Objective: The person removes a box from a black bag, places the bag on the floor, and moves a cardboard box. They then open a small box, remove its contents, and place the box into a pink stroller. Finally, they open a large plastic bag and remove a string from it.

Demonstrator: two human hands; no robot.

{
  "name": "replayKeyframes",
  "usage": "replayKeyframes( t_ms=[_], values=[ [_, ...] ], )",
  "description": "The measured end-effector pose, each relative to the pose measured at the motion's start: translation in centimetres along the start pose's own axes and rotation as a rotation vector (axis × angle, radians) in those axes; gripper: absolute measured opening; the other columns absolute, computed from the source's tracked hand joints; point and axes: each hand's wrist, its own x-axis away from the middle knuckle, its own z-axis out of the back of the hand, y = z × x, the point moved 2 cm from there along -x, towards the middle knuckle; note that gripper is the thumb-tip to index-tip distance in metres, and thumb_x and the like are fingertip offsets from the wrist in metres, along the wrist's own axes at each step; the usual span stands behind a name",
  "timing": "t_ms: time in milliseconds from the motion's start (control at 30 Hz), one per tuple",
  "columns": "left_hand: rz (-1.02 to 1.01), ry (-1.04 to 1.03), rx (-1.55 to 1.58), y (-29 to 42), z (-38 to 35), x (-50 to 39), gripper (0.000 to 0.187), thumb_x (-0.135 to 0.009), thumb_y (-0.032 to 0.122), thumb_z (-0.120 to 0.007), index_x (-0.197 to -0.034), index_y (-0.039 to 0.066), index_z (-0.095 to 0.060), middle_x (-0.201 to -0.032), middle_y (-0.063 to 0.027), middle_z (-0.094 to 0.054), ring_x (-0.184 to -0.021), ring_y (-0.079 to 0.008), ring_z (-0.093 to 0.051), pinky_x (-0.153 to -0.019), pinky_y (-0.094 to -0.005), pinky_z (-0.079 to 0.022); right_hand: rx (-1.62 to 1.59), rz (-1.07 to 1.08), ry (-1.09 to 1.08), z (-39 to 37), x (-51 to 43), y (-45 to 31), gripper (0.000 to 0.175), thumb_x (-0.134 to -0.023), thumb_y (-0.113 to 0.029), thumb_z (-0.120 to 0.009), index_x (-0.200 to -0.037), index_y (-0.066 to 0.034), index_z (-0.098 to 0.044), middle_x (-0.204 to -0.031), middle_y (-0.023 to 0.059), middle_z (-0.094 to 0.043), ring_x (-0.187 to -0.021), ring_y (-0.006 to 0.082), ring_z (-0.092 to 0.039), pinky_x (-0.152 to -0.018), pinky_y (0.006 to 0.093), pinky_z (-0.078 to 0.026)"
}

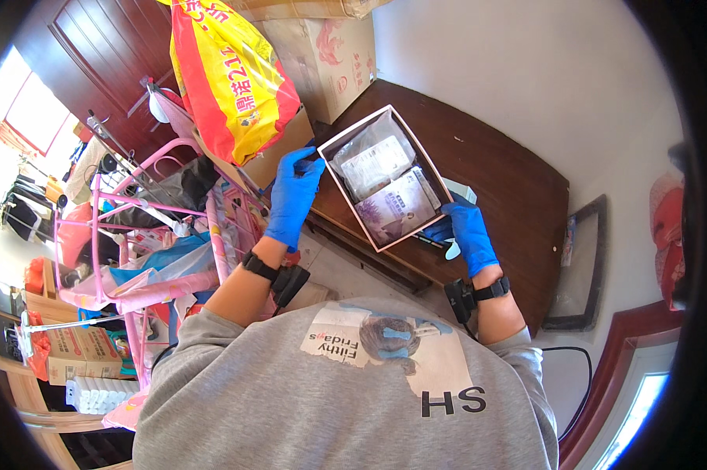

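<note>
An open rectangular box (347, 196) with pale edges is tilted above the dark wooden table. Inside it lie a clear plastic packet (377, 160) with a printed label and a purple-and-white box (396, 207) with printing. My right hand (466, 229), in a blue glove, grips the box's near right corner, its fingers partly hidden. At the far left corner is my left hand (298, 191), also blue-gloved, fingers curled against or just beside the rim; whether it bears on the box is unclear. Beyond my right fingers a pale carton (459, 191) on the table is partly covered.
The dark wooden table (506, 235) runs along the wall. A printed cardboard box (342, 64) stands at its far end, beside a red-and-yellow plastic bag (236, 88). To the left is a pink metal frame (154, 205) with fabric. A dark-framed panel (582, 270) is at right.
</note>
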Motion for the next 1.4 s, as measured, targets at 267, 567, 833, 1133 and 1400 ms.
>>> replayKeyframes(
  t_ms=[267,567,833,1133,1400],
  values=[
    [0.557,-0.416,0.45,-8.0,-3.3,5.2,0.071,-0.09,0.039,-0.07,-0.144,0.002,-0.04,-0.129,-0.013,-0.059,-0.11,-0.0251,-0.064,-0.09,-0.0377,-0.054,-0.074,-0.052,-0.106,-3.1,-0.2,2.4,0.034,-0.093,-0.014,-0.05,-0.122,0.0031,-0.054,-0.089,0.0235,-0.07,-0.07,0.0329,-0.072,-0.059,0.0375,-0.062],
    [0.636,-0.329,0.814,-14.8,1.7,7.9,0.046,-0.092,0.015,-0.061,-0.132,-0.004,-0.05,-0.128,-0.0189,-0.061,-0.113,-0.0312,-0.063,-0.101,-0.0423,-0.052,0.324,0.334,0.299,5.1,-6.7,6.7,0.05,-0.095,-0.031,-0.063,-0.135,-0.0031,-0.05,-0.112,0.0194,-0.068,-0.088,0.0225,-0.069,-0.068,0.0377,-0.059],
    [0.75,-0.181,0.866,-18.7,1.7,9.2,0.043,-0.093,0.016,-0.06,-0.131,-0.003,-0.051,-0.125,-0.0185,-0.063,-0.109,-0.0315,-0.065,-0.097,-0.0412,-0.054,-0.126,-0.384,0.093,11.9,-8.9,13.1,0.049,-0.09,-0.034,-0.07,-0.124,-0.0008,-0.059,-0.107,0.0123,-0.069,-0.091,0.0217,-0.068,-0.076,0.0351,-0.059],
    [0.764,-0.16,0.875,-20.5,-0.1,9.4,0.037,-0.093,0.017,-0.061,-0.125,-0.001,-0.056,-0.119,-0.0155,-0.066,-0.103,-0.0299,-0.067,-0.092,-0.0417,-0.056,0.177,-0.547,-0.286,9.1,-4.1,9.3,0.038,-0.094,-0.034,-0.065,-0.113,-0.0008,-0.066,-0.103,0.0152,-0.072,-0.087,0.0263,-0.072,-0.073,0.035,-0.059],
    [0.75,-0.129,0.889,-20.3,0.2,9.4,0.037,-0.095,0.019,-0.058,-0.126,-0.001,-0.056,-0.121,-0.0171,-0.065,-0.108,-0.0309,-0.064,-0.095,-0.0415,-0.055,0.865,-0.133,-0.011,10.1,-7.1,6.1,0.072,-0.083,-0.059,-0.069,-0.122,0.0002,-0.064,-0.111,0.0164,-0.071,-0.092,0.0268,-0.069,-0.076,0.0351,-0.055]
  ],
)
